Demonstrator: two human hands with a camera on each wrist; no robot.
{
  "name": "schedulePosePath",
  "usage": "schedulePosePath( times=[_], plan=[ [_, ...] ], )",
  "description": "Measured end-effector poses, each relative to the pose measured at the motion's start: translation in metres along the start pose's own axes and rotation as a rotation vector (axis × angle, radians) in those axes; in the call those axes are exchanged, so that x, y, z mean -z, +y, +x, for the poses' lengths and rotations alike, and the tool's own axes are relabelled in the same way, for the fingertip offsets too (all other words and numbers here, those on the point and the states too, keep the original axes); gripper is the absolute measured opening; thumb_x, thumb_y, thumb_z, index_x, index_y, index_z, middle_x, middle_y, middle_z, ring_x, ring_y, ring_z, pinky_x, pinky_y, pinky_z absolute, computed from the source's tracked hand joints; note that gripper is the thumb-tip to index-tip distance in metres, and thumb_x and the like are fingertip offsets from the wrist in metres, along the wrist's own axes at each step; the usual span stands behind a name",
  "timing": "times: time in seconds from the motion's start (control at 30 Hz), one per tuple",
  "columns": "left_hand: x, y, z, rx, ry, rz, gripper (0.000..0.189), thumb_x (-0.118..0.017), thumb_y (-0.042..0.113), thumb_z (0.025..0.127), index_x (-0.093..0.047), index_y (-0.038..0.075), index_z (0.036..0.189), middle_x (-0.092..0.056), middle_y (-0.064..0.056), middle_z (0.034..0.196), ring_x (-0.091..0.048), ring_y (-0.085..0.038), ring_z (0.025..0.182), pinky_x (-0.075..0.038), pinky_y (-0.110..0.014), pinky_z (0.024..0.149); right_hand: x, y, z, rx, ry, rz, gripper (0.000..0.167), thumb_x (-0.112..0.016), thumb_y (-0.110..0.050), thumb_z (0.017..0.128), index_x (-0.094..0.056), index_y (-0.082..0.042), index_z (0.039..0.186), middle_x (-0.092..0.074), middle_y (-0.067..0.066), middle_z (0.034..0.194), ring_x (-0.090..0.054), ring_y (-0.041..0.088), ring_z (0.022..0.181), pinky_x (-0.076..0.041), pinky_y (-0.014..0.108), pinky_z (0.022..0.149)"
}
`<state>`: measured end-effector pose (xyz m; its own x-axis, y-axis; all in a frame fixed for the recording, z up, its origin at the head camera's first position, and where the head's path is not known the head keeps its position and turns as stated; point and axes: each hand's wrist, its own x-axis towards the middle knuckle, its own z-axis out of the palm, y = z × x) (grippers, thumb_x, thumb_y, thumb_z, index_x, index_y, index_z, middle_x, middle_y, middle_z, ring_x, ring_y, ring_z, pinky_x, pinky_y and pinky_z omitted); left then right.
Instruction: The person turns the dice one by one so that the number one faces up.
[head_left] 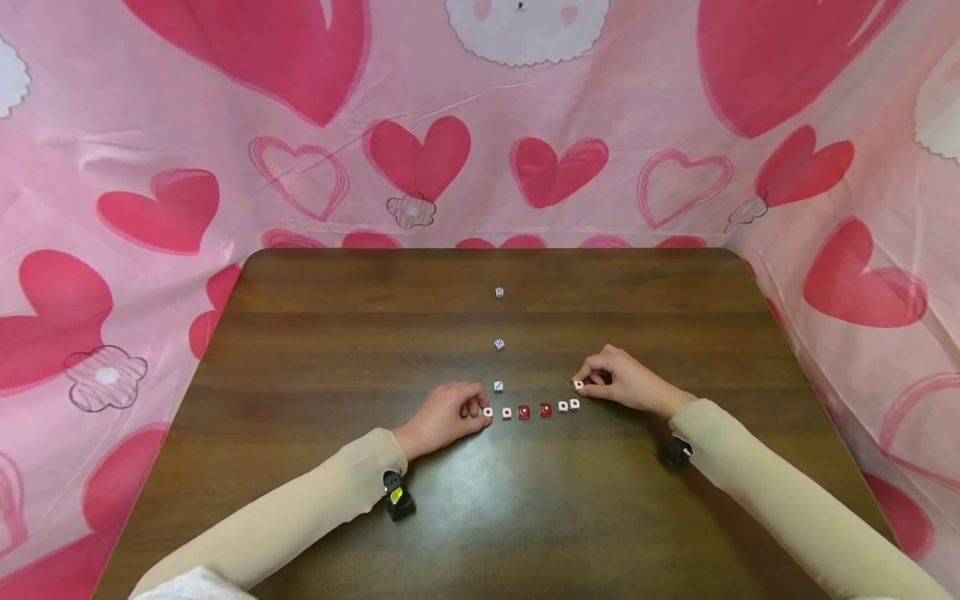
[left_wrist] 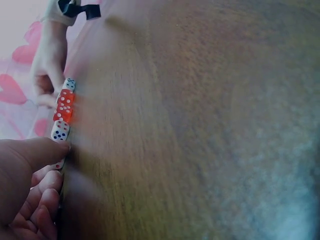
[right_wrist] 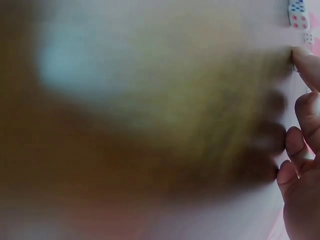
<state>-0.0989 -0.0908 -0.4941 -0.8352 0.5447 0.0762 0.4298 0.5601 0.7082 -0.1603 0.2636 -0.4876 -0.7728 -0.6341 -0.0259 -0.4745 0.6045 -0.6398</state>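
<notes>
In the head view my left hand [head_left: 442, 419] pinches a white die [head_left: 488, 412] with a red pip at the left end of a row on the table. The left wrist view shows the thumb [left_wrist: 42, 151] over that die, partly hiding it. Right of it in the row come a white die [head_left: 507, 413], a red die [head_left: 524, 412], another red die [head_left: 545, 409] and a pair of white dice [head_left: 568, 406]. My right hand [head_left: 626, 382] pinches a white die [head_left: 578, 385] with a red pip, just behind the row's right end. In the right wrist view its fingers mostly hide that die.
Behind the row, three white dice form a line leading away: a near one [head_left: 498, 387], a middle one [head_left: 499, 344] and a far one [head_left: 499, 292]. They lie on a brown wooden table [head_left: 337, 333]. A pink cloth [head_left: 480, 100] with hearts hangs around its back and sides.
</notes>
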Motion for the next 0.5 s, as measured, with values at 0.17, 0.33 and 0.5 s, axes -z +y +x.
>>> schedulePosePath(
  times=[0.17,0.33,0.5],
  plan=[
    [0.002,-0.002,0.000,-0.019,-0.011,-0.031,0.017,-0.084,0.015,0.087,-0.068,0.013,0.092,-0.059,0.005,0.077,-0.051,-0.004,0.069,-0.044,-0.023,0.067,-0.004,-0.003,-0.019,-0.017,0.017,-0.011,0.011,-0.083,-0.020,0.090,-0.078,-0.026,0.098,-0.051,-0.017,0.072,-0.038,0.010,0.077,-0.030,0.032,0.074],
    [0.013,-0.005,0.002,-0.005,-0.119,-0.118,0.016,-0.081,0.011,0.089,-0.069,0.009,0.100,-0.063,0.005,0.081,-0.055,-0.003,0.073,-0.049,-0.022,0.071,-0.006,-0.008,-0.032,-0.055,0.008,0.002,0.010,-0.083,-0.024,0.090,-0.076,-0.030,0.094,-0.049,-0.016,0.074,-0.038,0.009,0.079,-0.027,0.034,0.077],
    [0.026,-0.009,0.011,0.055,-0.180,-0.157,0.009,-0.071,0.005,0.094,-0.071,0.007,0.103,-0.070,0.003,0.086,-0.061,-0.003,0.077,-0.052,-0.024,0.074,-0.007,-0.007,-0.033,-0.057,0.017,0.013,0.012,-0.084,-0.023,0.089,-0.074,-0.030,0.092,-0.050,-0.014,0.075,-0.038,0.011,0.080,-0.027,0.035,0.078]
  ],
)
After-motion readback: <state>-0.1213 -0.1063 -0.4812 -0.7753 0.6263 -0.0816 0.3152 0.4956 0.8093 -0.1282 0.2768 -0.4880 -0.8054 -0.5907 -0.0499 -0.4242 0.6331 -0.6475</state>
